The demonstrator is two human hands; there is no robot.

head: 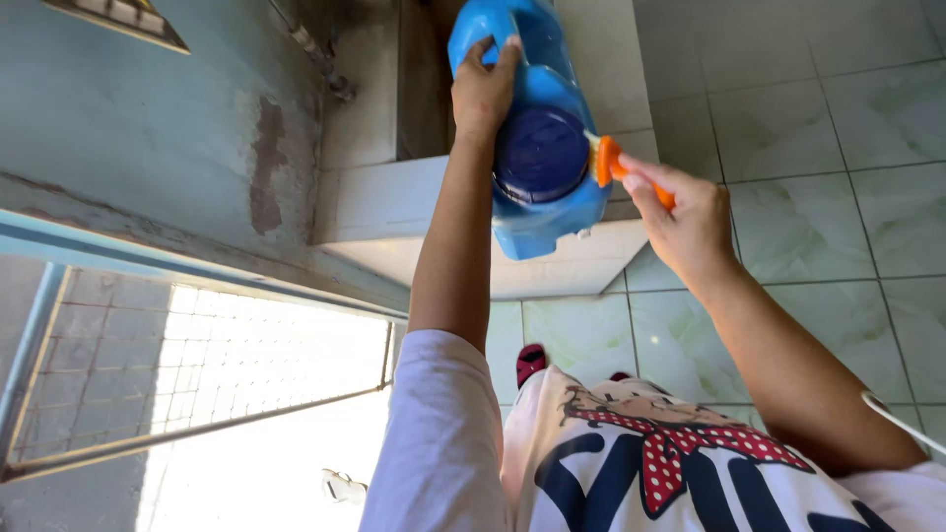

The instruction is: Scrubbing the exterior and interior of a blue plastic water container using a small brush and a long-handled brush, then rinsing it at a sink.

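Glossy blue jug (537,138), ribbed dark-blue cap, left hand (481,89) fingers wrapped around it; right hand (685,219) fingers pinching orange brush (611,163).

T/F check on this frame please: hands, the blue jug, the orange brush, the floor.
1. The left hand grips the blue jug. True.
2. The right hand holds a green sponge. False: it holds an orange brush.
3. The brush head is at the edge of the jug's dark blue round end. True.
4. The jug lies flat on the floor. False: it is held up over a white tiled ledge.
5. The floor is bare wood. False: pale tiles.
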